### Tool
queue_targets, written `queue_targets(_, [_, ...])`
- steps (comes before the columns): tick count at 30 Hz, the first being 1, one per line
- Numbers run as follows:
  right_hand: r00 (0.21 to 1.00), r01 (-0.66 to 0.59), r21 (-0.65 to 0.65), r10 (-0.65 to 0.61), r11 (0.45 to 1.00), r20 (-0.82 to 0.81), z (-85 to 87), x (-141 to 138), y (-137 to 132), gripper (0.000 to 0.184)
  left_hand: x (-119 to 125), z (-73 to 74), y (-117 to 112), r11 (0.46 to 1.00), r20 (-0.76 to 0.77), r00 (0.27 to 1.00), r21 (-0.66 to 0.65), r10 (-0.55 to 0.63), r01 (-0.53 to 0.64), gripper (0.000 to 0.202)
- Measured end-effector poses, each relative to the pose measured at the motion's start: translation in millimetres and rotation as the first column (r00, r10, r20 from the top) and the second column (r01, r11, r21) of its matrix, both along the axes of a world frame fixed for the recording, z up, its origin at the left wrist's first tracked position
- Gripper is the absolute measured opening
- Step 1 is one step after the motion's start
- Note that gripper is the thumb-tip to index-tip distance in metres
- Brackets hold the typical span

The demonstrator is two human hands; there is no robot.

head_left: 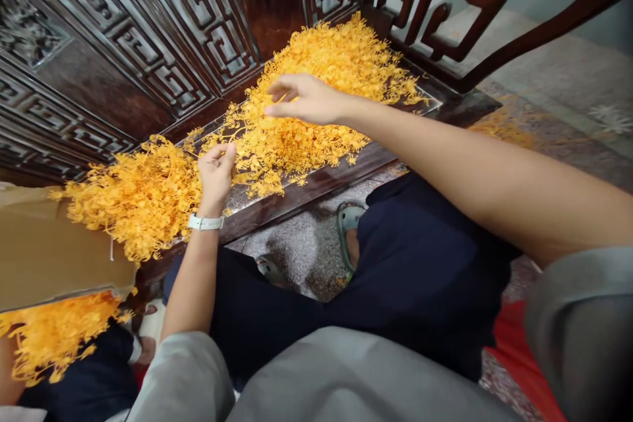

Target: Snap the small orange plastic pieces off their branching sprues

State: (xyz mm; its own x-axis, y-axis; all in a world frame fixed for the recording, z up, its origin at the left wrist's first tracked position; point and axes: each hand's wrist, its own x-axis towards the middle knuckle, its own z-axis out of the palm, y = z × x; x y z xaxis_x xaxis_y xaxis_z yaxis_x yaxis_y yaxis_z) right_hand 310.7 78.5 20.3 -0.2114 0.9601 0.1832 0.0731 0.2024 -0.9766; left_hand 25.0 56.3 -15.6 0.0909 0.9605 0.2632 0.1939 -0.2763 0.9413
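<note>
My left hand [216, 168], with a pale watch strap [206, 222] at its wrist, is closed in a pinch. At its fingertips is a thin, branching yellow plastic sprig [228, 135], which merges with the pieces behind it. My right hand [309, 99] hovers over the large pile of yellow-orange plastic sprigs [341, 56]. Its thumb and fingers are apart, and I see nothing between them. A second pile of the same sprigs [143, 198] lies left of my left hand.
The piles lie on a dark wooden bench [306, 191] with a carved backrest [192, 20] and armrest [445, 20]. A cardboard box [54, 244] stands at the left. Below it, another person's legs [93, 376] show beside more yellow sprigs [64, 330].
</note>
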Motion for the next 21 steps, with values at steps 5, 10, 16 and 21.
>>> queue_targets(5, [0.973, -0.211, -0.215, 0.185, 0.954, -0.136, -0.7, -36, -25, 0.055, 18, -4.1, -12, 0.999, 0.064, 0.997, -0.016, -0.033, 0.034, 0.049])
queue_targets(10, [0.907, -0.362, -0.296, 0.259, 0.884, -0.333, -0.8, -53, -29, 0.039, 22, -3.7, -18, 0.998, 0.046, 0.997, 0.039, -0.055, 0.053, 0.046])
queue_targets(16, [0.971, -0.199, -0.314, 0.142, 0.928, -0.194, -3.4, -45, -16, 0.033, 11, -4.2, -13, 0.991, -0.095, 0.995, 0.132, -0.018, 0.03, 0.038])
queue_targets(21, [0.968, -0.245, -0.341, 0.25, 0.907, -0.032, -6.2, -34, -8, 0.031, 1, -2.1, -9, 0.958, -0.18, 0.98, 0.284, 0.088, -0.034, 0.031])
